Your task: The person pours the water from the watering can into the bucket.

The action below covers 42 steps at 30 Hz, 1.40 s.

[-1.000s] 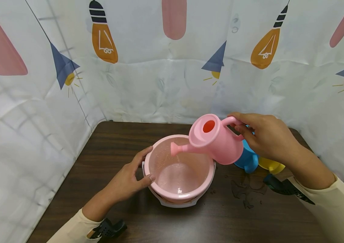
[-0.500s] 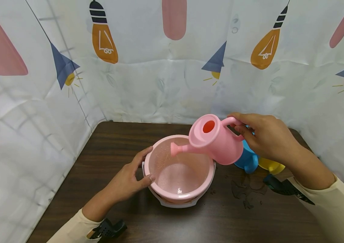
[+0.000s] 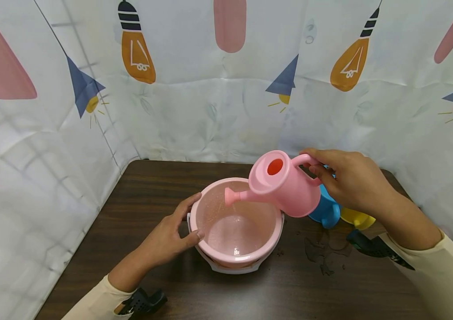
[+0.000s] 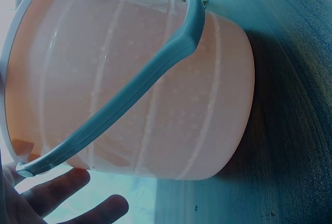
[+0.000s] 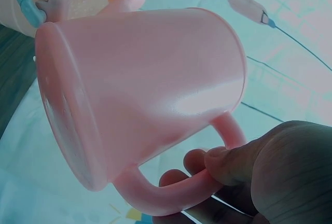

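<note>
As right hand (image 3: 344,175) grips watering can (image 3: 290,191) just leftward, left hand (image 3: 170,233) spread, touching bucket (image 3: 236,258)

Right hand (image 3: 348,178) curled, left hand (image 3: 167,234) spread

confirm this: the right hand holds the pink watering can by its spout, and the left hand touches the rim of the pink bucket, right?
Not quite: the right hand holds the pink watering can by its handle, not its spout, as the right wrist view shows. The left hand does touch the rim of the pink bucket.
</note>
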Each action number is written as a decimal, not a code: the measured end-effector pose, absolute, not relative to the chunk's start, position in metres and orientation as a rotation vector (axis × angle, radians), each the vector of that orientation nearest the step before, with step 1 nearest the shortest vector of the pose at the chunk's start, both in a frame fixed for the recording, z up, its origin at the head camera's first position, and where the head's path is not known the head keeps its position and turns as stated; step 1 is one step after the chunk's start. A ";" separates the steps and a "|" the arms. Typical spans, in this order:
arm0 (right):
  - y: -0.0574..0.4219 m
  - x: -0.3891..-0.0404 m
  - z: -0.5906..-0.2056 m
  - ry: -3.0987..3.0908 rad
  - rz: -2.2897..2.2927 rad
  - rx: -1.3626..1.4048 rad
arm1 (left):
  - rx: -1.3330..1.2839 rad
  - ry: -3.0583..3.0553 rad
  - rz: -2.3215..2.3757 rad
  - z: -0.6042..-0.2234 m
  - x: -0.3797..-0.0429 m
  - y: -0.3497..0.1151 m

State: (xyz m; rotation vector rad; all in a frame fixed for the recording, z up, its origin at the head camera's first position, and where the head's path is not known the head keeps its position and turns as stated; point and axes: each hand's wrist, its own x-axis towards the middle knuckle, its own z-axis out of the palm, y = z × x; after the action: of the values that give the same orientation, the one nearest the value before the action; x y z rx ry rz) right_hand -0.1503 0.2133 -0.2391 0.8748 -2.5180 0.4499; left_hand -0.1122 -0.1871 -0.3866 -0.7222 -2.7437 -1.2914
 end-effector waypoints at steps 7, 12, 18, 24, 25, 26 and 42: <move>0.214 -0.151 -0.239 -2.520 0.445 0.877 | -0.725 -2.742 -1.292 -0.387 -0.112 -0.187; 0.213 -0.151 -0.239 -2.515 0.447 0.880 | -0.725 -2.744 -1.288 -0.387 -0.112 -0.187; 0.213 -0.151 -0.239 -2.507 0.446 0.885 | -0.727 -2.745 -1.290 -0.386 -0.113 -0.187; 0.213 -0.151 -0.239 -2.504 0.451 0.881 | -0.717 -2.752 -1.288 -0.386 -0.113 -0.188; 0.213 -0.151 -0.240 -2.501 0.454 0.884 | -0.718 -2.752 -1.292 -0.386 -0.113 -0.188; 0.213 -0.151 -0.240 -2.498 0.456 0.886 | -0.718 -2.752 -1.294 -0.386 -0.113 -0.188; 0.214 -0.151 -0.241 -2.510 0.454 0.878 | -0.722 -2.746 -1.297 -0.386 -0.112 -0.187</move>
State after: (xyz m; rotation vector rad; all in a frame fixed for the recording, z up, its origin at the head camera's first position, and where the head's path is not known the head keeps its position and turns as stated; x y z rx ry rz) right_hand -0.1512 0.2145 -0.2410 0.8779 -2.5103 0.4540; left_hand -0.1121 -0.1867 -0.3865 -0.7217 -2.7456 -1.2966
